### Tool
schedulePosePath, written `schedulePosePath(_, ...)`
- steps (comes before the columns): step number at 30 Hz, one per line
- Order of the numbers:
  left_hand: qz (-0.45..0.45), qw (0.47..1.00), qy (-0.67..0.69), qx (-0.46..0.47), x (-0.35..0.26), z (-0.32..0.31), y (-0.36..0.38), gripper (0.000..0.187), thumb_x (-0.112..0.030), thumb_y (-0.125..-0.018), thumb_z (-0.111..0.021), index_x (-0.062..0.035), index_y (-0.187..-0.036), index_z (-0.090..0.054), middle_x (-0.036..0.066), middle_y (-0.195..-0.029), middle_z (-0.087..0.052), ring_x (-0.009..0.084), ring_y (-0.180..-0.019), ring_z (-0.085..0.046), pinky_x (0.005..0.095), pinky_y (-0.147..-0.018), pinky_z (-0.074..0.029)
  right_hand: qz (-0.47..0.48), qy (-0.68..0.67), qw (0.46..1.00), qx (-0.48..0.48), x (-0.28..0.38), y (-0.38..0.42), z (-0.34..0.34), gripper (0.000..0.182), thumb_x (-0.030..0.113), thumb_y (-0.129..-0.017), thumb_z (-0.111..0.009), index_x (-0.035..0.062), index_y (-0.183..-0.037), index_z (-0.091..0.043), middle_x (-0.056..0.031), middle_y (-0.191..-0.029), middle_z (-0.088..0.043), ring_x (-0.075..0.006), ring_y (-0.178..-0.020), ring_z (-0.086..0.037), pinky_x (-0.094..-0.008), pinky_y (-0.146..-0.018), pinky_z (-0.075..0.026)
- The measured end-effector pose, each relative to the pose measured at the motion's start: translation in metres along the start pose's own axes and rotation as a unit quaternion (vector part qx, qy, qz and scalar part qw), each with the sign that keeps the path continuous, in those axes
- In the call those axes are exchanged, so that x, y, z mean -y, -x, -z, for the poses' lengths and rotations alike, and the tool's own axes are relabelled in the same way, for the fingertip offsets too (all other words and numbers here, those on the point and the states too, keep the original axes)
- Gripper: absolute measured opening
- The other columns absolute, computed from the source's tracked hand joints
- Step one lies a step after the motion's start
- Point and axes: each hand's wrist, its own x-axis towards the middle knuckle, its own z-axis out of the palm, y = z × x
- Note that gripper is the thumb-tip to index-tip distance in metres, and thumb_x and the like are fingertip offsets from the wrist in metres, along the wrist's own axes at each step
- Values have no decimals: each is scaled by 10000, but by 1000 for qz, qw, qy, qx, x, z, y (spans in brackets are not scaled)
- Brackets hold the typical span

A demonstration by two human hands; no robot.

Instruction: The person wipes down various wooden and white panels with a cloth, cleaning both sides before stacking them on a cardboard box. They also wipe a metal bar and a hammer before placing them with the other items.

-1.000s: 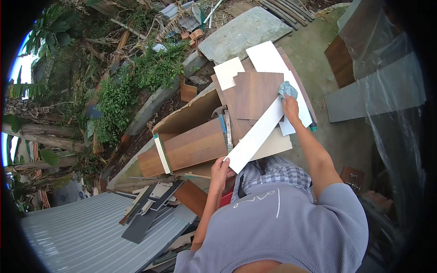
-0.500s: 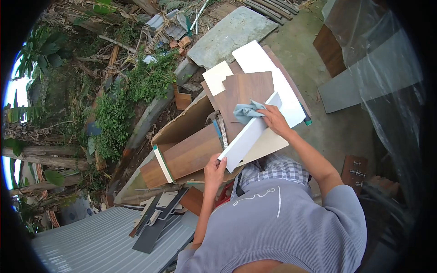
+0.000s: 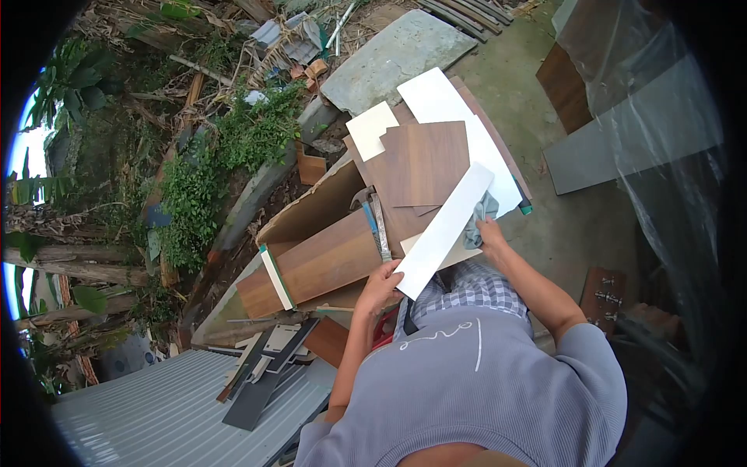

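Observation:
A long, narrow white board [image 3: 445, 232] slants across the view in front of my body, its broad face up. My left hand [image 3: 380, 286] is closed on the board's near end. Along the right edge, my right hand [image 3: 490, 233] grips a crumpled grey-blue cloth [image 3: 481, 216], which is pressed against the board; part of the cloth is hidden behind it. Brown wood-grain panels [image 3: 424, 159] lie beneath and beyond the board. To its left rests a hammer [image 3: 380, 226] with its head pointing away from me.
A larger white panel [image 3: 436, 97] and a small cream panel [image 3: 372, 128] lie on the pile. An open cardboard box [image 3: 311, 202] stands at the left. Dark offcuts [image 3: 261, 389] sit on corrugated metal sheeting [image 3: 171, 420]. Clear plastic sheeting [image 3: 646, 117] hangs at the right.
The white board has turned from on edge to broad face up. My right hand and the cloth have moved down and right, from its upper edge to its right edge.

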Motion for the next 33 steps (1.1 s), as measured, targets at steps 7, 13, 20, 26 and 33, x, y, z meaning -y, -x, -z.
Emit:
schedulePosePath(7, -81, 912, -401, -32, 1, -17, -47, 497, -403, -867, -453, 72, -994, -529, 238, -848, -587, 332, -792, -590, 392, -735, -456, -215, -75, 965, 132, 10, 84, -39, 353, 90, -897, -340, 9, -1241, -323, -145, -1176, -465, -267, -1036, -518, -456, -848, -447)
schedulePosePath(13, -182, 895, -387, -126, -9, -31, -36, 477, -407, -873, -444, 56, -881, -557, 302, -760, -573, 442, -782, -562, 481, -706, -424, -280, -93, 944, 150, 14, 106, -53, 349, 91, -892, -342, 12, -1232, -340, -153, -1187, -451, -265, -1067, -495, -472, -875, -426)
schedulePosePath(20, -169, 882, -428, -106, -12, 18, 22, 425, -410, -857, -468, 8, -821, -541, 253, -724, -582, 409, -723, -571, 474, -657, -428, -240, -156, 955, 80, 64, 7, -15, 306, 33, -851, -398, -11, -1153, -382, -169, -1137, -467, -305, -1058, -491, -500, -926, -404)
schedulePosePath(26, -134, 938, -287, -143, 53, 69, 68, 378, -367, -865, -489, 3, -866, -568, 183, -745, -590, 305, -701, -572, 374, -635, -437, -113, -226, 963, 89, 106, -63, -7, 290, 111, -906, -343, 4, -1162, -427, -171, -1107, -511, -316, -1018, -520, -458, -881, -449)
schedulePosePath(33, -92, 944, 41, -315, 154, 99, 104, 403, -358, -880, -479, 28, -785, -544, 62, -673, -535, 113, -637, -475, 293, -582, -401, -91, -222, 964, 116, 75, -45, -87, 334, 131, -841, -472, -4, -1143, -425, -165, -1088, -525, -307, -985, -531, -446, -853, -465)
